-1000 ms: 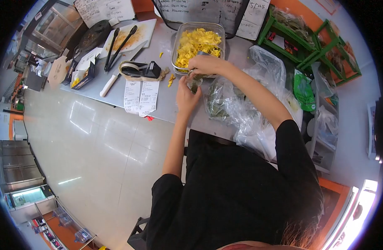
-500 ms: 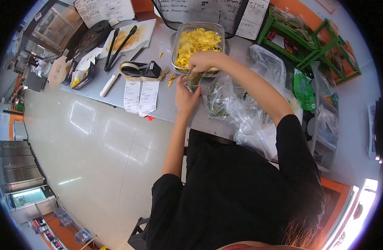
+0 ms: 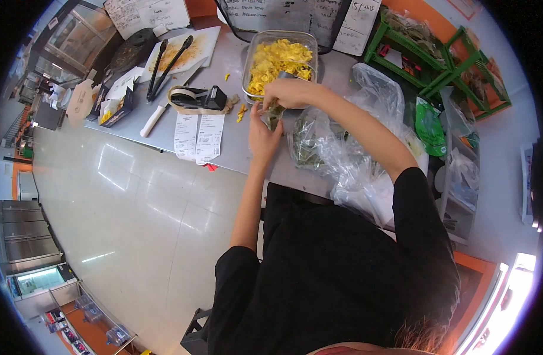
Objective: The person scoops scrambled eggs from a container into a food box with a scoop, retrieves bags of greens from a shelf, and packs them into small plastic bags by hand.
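Both bare arms reach forward from short black sleeves, the hands close together in front of the body. The left forearm [image 3: 248, 204] extends nearly straight ahead, its wrist in line with the left hand [image 3: 264, 139], which is turned upward in a cupped grip, thumb on the right and fingers curving around from the left. The right forearm [image 3: 363, 130] slants inward from a bent elbow held out to the side, bringing the right hand [image 3: 288, 92] just above the left, knuckles up, fingers curled and tips angled downward.
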Demonstrator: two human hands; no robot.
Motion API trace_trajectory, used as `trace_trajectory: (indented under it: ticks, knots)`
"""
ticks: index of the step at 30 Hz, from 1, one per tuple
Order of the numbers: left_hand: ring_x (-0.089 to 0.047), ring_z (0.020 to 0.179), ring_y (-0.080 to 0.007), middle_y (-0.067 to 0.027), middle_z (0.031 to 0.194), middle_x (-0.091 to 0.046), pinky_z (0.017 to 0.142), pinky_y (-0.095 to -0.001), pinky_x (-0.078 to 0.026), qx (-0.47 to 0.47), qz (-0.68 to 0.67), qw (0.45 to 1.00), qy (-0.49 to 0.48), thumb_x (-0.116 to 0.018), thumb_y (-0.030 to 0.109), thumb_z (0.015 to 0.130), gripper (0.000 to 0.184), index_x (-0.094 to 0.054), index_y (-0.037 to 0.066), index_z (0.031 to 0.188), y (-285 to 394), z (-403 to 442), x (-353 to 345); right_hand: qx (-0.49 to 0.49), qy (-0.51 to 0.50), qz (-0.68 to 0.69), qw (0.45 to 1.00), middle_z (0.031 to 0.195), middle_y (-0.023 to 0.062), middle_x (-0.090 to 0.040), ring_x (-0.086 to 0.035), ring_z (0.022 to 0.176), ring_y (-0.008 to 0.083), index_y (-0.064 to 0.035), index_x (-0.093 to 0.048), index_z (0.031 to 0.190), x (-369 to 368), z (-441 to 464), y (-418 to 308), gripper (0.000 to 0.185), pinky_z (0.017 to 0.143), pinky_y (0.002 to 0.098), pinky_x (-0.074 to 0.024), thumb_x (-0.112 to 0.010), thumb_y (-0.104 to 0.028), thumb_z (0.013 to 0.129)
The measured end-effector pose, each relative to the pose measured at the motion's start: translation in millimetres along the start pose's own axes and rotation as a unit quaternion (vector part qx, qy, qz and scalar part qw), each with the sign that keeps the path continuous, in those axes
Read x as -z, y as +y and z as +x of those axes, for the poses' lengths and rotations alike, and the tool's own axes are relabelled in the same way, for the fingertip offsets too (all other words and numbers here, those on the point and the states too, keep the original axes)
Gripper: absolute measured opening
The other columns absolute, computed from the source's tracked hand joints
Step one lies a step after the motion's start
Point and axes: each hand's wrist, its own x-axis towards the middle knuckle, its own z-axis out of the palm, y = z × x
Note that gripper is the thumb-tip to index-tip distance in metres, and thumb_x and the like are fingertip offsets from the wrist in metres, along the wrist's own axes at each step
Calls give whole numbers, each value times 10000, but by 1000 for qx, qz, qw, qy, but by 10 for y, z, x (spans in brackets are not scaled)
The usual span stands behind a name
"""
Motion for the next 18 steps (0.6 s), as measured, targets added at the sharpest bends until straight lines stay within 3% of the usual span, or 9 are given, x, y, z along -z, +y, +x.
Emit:
trace_trajectory:
  ticks: [4,10,16,18]
  knots:
    - [-532,938,-295,-124,1037,-535,755,-356,-440,7,-4,1000,-2,-724,196,649,722,-319,53,1230,12,6,26,-57,-12,38,998,780,156,-625,-607,738,288,-15,-644,820,55,-82,-41,185,653,348,-460,-646,-67,642]
    - [-529,933,-299,-128,1010,-544,756,-355,-431,5,-18,1000,2,-719,232,673,623,-392,36,1166,51,6,44,-103,-3,-29,994,798,155,-620,-600,764,283,-13,-630,795,38,16,42,242,666,348,-457,-711,-134,602]
    - [-525,924,-309,-138,992,-541,765,-360,-422,16,-4,1000,-23,-628,233,773,377,-481,34,1058,93,44,113,-55,33,-17,998,901,104,-584,-569,844,252,-62,-578,979,133,-166,1,411,730,324,-448,-722,-91,596]
    - [-526,916,-304,-129,980,-546,762,-356,-422,-2,4,999,-32,-609,205,787,302,-508,43,1021,-87,10,-25,-94,38,32,994,918,93,-576,-565,854,220,-71,-553,1023,133,-181,23,453,739,310,-449,-728,-86,606]
